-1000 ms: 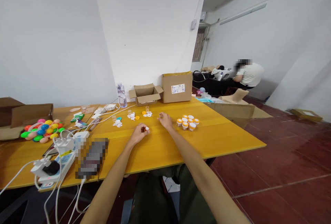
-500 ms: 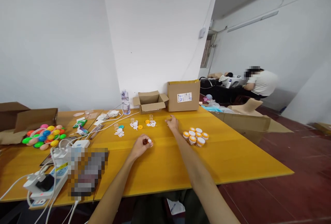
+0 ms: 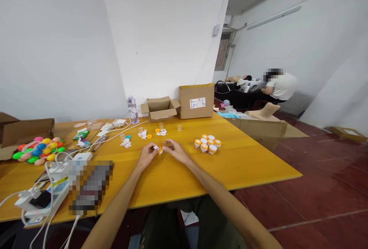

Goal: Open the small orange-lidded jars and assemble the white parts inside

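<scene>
My left hand (image 3: 147, 155) is closed around a small white and orange lid-like piece (image 3: 160, 150), low over the table. Close to its right side, my right hand (image 3: 176, 151) reaches in with fingers apart and nothing visible in them. Beyond the hands, small white discs with holes (image 3: 125, 143) lie in little heaps with a teal ring (image 3: 128, 137) and an orange ring (image 3: 149, 136). A small clear cup (image 3: 179, 127) stands alone to the right of the heaps. Several clear cups with orange and white lids (image 3: 212, 148) are grouped to the right of my right hand.
An open cardboard box (image 3: 163, 115) and a closed carton (image 3: 196, 103) stand at the back beside a water bottle (image 3: 132, 109). Power strips (image 3: 57, 197), cables and a blurred phone-like device (image 3: 93, 185) lie left, near colourful balls (image 3: 40, 151). A person (image 3: 283, 86) sits far right.
My right hand has come back from the far side of the table to beside my left hand. A clear cup now shows where it was. The camera view has shifted slightly right.
</scene>
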Motion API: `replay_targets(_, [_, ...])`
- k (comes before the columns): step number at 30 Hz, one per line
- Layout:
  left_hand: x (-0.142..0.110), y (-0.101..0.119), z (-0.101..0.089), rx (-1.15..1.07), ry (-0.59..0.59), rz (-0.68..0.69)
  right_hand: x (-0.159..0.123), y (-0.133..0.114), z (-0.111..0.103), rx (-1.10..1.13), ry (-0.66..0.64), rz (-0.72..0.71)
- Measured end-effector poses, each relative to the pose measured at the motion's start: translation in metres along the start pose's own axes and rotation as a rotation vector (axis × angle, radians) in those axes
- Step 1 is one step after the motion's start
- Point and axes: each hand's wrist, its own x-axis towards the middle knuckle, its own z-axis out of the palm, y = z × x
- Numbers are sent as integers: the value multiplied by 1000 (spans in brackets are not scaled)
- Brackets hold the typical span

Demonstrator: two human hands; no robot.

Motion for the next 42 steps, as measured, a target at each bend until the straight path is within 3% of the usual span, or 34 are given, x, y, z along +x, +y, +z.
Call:
replay_targets(3, [0, 1, -1, 4, -30, 19, -17, -15, 18, 17, -145, -81])
replay_targets(10, [1, -2, 0, 52, -107, 45, -19, -28, 18, -17, -106, -59])
replay_targets(28, [-3, 2, 4, 44, -107, 66, -25, -34, 12, -343, -13, -151])
replay_targets(42, [-1, 0, 3, -106, -136, 11, -27, -37, 12, -349, -14, -160])
